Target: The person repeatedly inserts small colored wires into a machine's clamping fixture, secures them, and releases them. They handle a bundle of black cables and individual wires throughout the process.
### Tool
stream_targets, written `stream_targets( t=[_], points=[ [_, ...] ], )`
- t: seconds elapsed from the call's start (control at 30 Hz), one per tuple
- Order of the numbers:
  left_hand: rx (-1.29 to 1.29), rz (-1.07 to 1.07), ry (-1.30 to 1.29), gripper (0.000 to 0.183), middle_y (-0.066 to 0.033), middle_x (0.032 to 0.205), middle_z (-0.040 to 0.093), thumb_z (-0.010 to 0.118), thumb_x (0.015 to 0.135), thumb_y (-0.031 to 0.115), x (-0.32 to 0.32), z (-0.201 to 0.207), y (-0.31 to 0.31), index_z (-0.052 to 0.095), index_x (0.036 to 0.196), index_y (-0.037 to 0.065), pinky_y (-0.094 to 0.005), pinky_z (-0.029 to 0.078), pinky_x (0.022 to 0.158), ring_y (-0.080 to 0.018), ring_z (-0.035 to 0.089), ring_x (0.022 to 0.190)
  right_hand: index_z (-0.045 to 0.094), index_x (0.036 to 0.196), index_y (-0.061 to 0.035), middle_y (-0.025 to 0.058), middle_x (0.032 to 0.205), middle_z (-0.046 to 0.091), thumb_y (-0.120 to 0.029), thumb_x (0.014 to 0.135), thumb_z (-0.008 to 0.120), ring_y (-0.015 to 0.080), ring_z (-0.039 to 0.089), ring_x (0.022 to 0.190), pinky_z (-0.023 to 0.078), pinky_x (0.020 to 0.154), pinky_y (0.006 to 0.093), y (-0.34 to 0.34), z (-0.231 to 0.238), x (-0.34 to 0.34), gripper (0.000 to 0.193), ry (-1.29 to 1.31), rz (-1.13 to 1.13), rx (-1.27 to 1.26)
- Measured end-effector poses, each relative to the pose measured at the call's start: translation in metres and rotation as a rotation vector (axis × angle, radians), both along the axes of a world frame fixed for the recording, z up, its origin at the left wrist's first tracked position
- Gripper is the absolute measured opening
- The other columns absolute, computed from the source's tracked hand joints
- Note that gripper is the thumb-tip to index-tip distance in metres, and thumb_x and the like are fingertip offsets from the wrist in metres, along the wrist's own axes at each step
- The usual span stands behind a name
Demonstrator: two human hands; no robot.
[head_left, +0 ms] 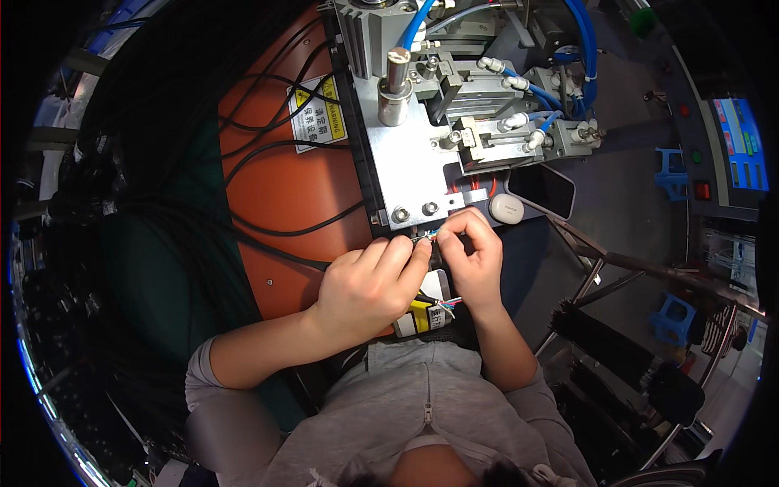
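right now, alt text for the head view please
A person's left hand and right hand pinch thin coloured wires at the near edge of a metal machine with blue tubes, beside an orange surface crossed by black cables.

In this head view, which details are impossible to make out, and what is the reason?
All in the head view:
Ends of the coloured wires between left hand and right hand: partly covered by fingers, too small.
Metal machine, top part: cut off by upper edge.
Screen, lettering: too small.
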State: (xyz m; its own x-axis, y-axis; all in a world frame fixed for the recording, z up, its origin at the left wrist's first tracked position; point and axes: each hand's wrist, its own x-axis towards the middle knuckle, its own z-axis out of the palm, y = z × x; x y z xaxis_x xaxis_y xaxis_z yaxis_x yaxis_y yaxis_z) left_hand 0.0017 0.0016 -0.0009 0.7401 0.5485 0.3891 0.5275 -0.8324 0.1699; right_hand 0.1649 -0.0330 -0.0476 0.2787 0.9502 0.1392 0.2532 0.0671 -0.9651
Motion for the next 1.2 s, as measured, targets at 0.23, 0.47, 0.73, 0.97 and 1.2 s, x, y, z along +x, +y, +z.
stream_targets(
  t=[0.23, 0.47, 0.73, 0.97, 1.2],
  points=[
    [0.001, -0.006, -0.09, 0.027, 0.0005, 0.073, 0.052, 0.064, 0.07, 0.008, 0.0, -0.003, 0.01, 0.068, 0.096, 0.005, -0.0242, 0.041, 0.049, -0.0115, 0.054, 0.06, 0.055, 0.076, 0.001, 0.0043, 0.072, 0.055, -0.006, 0.082, 0.06, 0.0087, 0.05, 0.068, 0.041, 0.064, 0.0236, -0.001, -0.002, -0.005, 0.01, 0.195, -0.006, -0.097],
    [-0.002, 0.065, 0.127, 0.021, -0.0008, 0.072, 0.047, 0.064, 0.071, 0.006, -0.009, 0.011, -0.007, 0.065, 0.09, 0.0, -0.0217, 0.041, 0.05, -0.0094, 0.054, 0.062, 0.062, 0.083, -0.0001, 0.0067, 0.076, 0.062, -0.003, 0.078, 0.068, 0.0177, 0.057, 0.07, 0.044, 0.067, 0.0255, -0.003, -0.005, 0.006, 0.008, 0.081, 0.038, 0.012],
    [-0.056, -0.026, -0.109, 0.026, -0.0042, 0.084, 0.057, 0.064, 0.071, 0.006, -0.01, 0.01, 0.005, 0.065, 0.096, 0.001, -0.0247, 0.046, 0.055, -0.0136, 0.058, 0.068, 0.069, 0.085, -0.0018, 0.0084, 0.081, 0.067, -0.003, 0.066, 0.078, 0.0227, 0.064, 0.076, 0.05, 0.068, 0.0308, -0.001, 0.022, 0.019, 0.021, -0.12, 0.37, 0.428],
    [0.065, -0.131, -0.223, 0.026, -0.0025, 0.078, 0.059, 0.067, 0.07, 0.01, -0.013, 0.009, 0.013, 0.065, 0.094, 0.001, -0.0219, 0.04, 0.048, -0.0117, 0.055, 0.06, 0.066, 0.089, 0.0007, 0.0099, 0.084, 0.068, 0.002, 0.066, 0.078, 0.0207, 0.065, 0.077, 0.051, 0.069, 0.03, -0.009, 0.025, 0.0, 0.026, 0.133, 0.132, 0.372],
    [0.016, -0.096, -0.332, 0.018, -0.0023, 0.074, 0.059, 0.069, 0.076, 0.011, -0.01, 0.002, 0.012, 0.063, 0.09, 0.002, -0.0238, 0.041, 0.045, -0.0122, 0.056, 0.058, 0.064, 0.094, 0.0021, 0.0103, 0.087, 0.066, -0.001, 0.071, 0.077, 0.0195, 0.062, 0.083, 0.049, 0.074, 0.0298, 0.004, 0.023, -0.003, 0.027, 0.108, 0.106, 0.47]
  ],
)
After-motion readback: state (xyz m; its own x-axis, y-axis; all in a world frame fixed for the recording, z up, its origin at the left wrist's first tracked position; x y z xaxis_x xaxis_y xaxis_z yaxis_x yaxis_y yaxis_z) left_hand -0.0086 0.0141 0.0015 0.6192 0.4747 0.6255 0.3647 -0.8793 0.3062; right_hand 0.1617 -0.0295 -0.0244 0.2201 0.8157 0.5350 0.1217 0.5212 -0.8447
